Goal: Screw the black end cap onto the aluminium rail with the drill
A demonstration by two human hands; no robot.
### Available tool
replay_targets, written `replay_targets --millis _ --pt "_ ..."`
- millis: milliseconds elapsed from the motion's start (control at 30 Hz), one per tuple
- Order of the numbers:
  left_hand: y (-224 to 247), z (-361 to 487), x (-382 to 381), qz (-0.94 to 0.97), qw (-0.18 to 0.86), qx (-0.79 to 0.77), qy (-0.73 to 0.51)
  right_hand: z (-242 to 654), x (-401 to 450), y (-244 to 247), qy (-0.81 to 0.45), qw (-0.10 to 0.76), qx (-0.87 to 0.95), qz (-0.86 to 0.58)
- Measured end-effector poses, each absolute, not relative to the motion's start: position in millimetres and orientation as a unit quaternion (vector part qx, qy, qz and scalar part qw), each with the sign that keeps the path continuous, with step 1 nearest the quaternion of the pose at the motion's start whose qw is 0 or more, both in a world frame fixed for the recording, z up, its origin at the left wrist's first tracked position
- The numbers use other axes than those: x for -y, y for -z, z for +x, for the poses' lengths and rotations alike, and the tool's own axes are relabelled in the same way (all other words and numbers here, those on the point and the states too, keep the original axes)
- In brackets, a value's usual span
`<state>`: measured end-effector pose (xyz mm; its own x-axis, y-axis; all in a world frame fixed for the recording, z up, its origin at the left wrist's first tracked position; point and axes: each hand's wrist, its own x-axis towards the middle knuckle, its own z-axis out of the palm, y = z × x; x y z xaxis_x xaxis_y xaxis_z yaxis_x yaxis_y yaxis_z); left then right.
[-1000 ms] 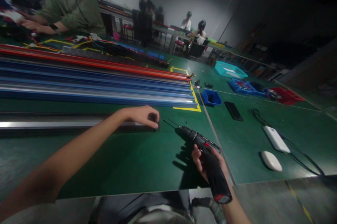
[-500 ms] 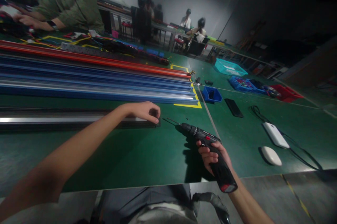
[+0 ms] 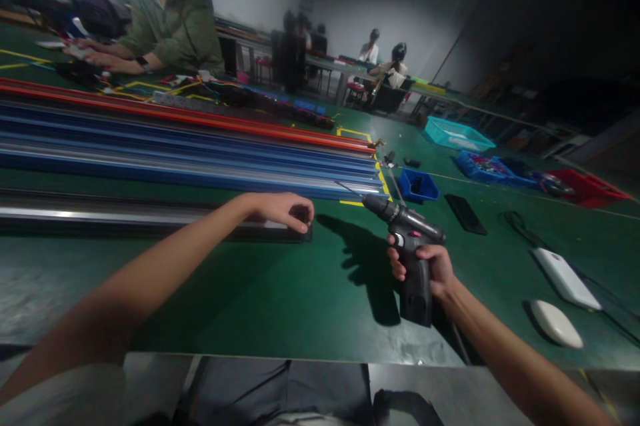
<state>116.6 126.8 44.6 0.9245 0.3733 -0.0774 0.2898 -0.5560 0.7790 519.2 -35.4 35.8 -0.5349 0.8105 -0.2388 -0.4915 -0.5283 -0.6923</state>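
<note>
My left hand (image 3: 280, 207) is curled over the right end of a long black metal profile (image 3: 100, 215) with a bright strip along it. Thumb and fingers grip around the dark end piece (image 3: 307, 235), and part of that end is hidden beneath them. A black cordless drill (image 3: 414, 221) is wrapped in my right hand (image 3: 441, 266), raised over the table. Its long thin bit points up and to the left, clear of the profile's end, and its shadow falls on the green surface.
Blue profiles (image 3: 200, 158) and an orange-red one (image 3: 225, 117) lie behind. On the right are a small blue bin (image 3: 419, 187), a black phone (image 3: 465, 214), a white power bank (image 3: 565, 278) and a white rounded object (image 3: 556, 324). A co-worker (image 3: 175, 33) sits across the table.
My right hand has lifted the drill up and away from the profile's end, tilting its bit upward. My left hand keeps its place on the end. The view has shifted slightly.
</note>
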Motion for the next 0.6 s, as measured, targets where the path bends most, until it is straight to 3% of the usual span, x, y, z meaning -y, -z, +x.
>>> replay_targets --millis 233,600 --pt "-48.9 114.4 -127.0 0.891 0.417 -0.177 -0.031 508.7 -18.1 -33.5 -0.867 0.339 0.317 -0.18" --pt "-54.1 114.5 -120.4 0.877 0.428 -0.217 -0.014 529.8 15.8 -14.5 -0.892 0.293 0.271 -0.213"
